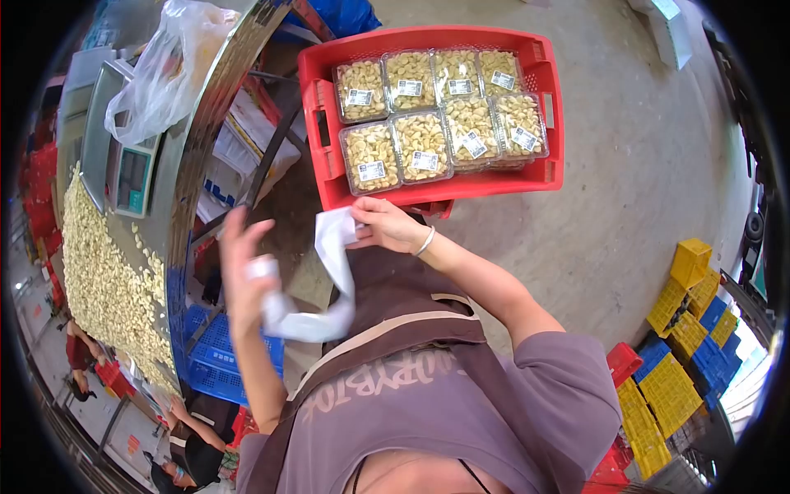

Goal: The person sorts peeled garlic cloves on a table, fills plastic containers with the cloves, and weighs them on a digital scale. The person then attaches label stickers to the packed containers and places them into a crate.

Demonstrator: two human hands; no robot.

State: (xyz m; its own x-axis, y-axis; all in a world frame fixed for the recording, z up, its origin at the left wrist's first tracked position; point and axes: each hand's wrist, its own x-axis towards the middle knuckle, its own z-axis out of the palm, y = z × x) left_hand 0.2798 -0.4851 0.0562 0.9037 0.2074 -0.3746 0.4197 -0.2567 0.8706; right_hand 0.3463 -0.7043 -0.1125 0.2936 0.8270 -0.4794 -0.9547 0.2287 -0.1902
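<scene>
A white paper strip hangs in a loop in front of my apron. My right hand is closed on its upper end, pinching it between thumb and fingers. The lower end lies against my left hand, which is smeared by motion; some fingers point upward, but its grip on the strip is unclear. Just beyond my right hand stands a red crate holding clear plastic boxes of pale, nut-like pieces. White printed labels sit on the box lids, some of them tilted.
To the left is a metal table with a heap of pale pieces, a scale and a clear plastic bag. A blue basket is below it. Yellow crates are stacked at right. Another person works lower left.
</scene>
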